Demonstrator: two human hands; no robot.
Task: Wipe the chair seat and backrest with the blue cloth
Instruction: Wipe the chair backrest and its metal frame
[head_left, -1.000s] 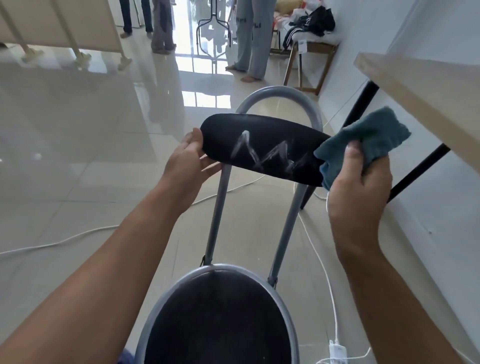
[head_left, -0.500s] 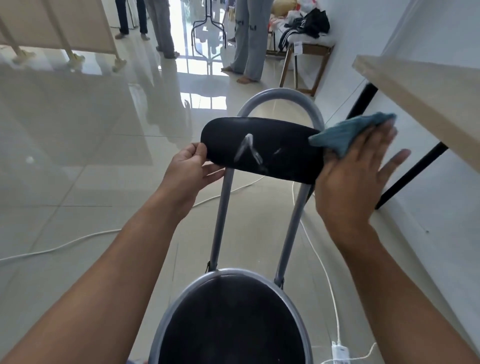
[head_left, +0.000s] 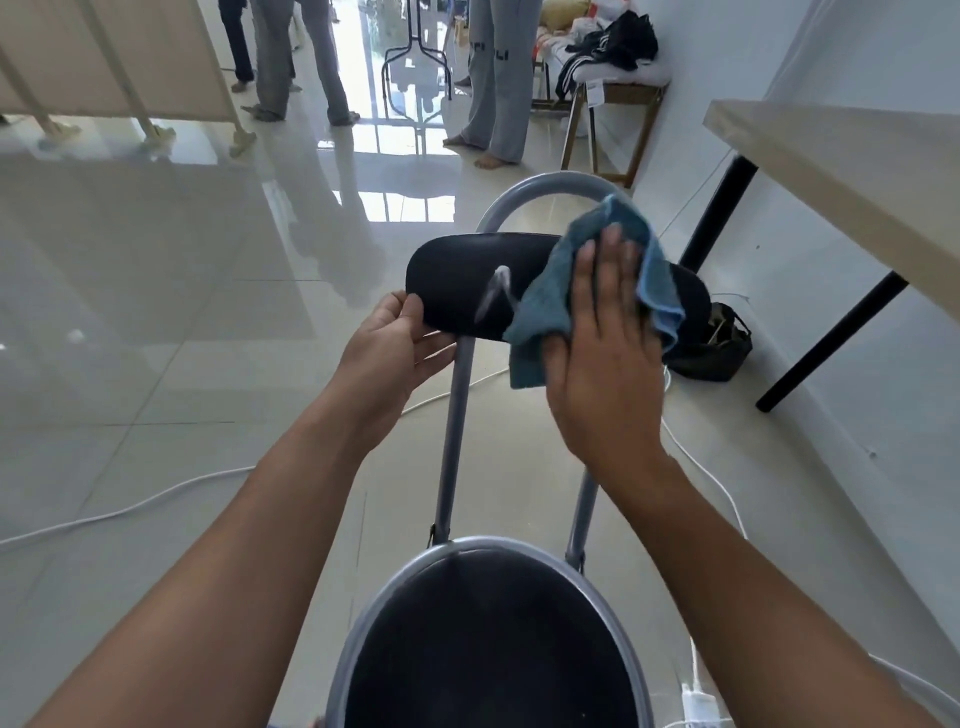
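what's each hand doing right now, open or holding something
Left hand: grips the left end of the backrest.
Right hand: open, fingers flat, pressing the blue cloth against the backrest.

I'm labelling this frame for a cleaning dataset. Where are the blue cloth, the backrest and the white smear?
blue cloth (head_left: 545, 306): head view, its left fold.
backrest (head_left: 452, 270): head view, bare left half of the pad.
white smear (head_left: 493, 296): head view, streak beside the cloth.
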